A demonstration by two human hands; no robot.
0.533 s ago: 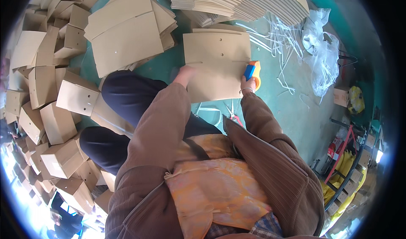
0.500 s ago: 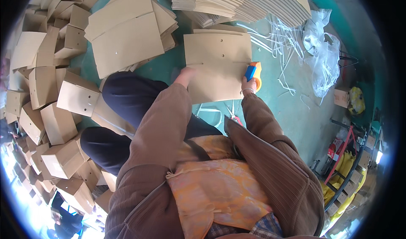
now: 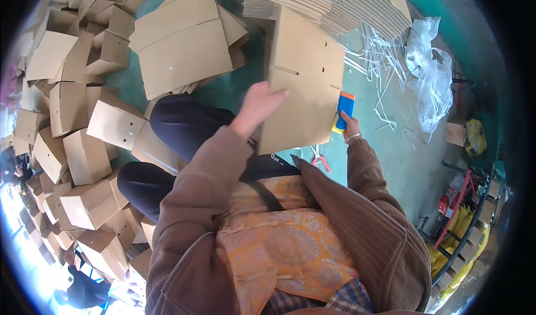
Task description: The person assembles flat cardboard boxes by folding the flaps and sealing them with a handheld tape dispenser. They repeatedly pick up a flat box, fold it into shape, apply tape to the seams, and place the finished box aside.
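Observation:
A brown cardboard box (image 3: 307,86), with small round holes and slots in its upper face, stands in front of me, turned at an angle. My left hand (image 3: 259,108) is over its left edge, thumb side toward the box; motion blur hides whether the fingers grip it. To the right of the box, my right hand (image 3: 350,126) is closed around a blue hand-held tool (image 3: 345,107) with orange and yellow parts, its exact kind unclear. Below the box, a cutting tool with red handles (image 3: 320,160) lies on the floor by my leg.
Flat cardboard sheets (image 3: 329,2) are stacked at the far side, a cardboard pile (image 3: 184,58) to the left. Folded boxes (image 3: 89,159) crowd the left. White straps (image 3: 382,58) and clear plastic (image 3: 432,86) lie right. Another person (image 3: 84,287) is at lower left.
The box has turned and tilted, and sits a little further right. My left hand has come up over its left edge. My right hand has shifted right and down with the blue tool, away from the box.

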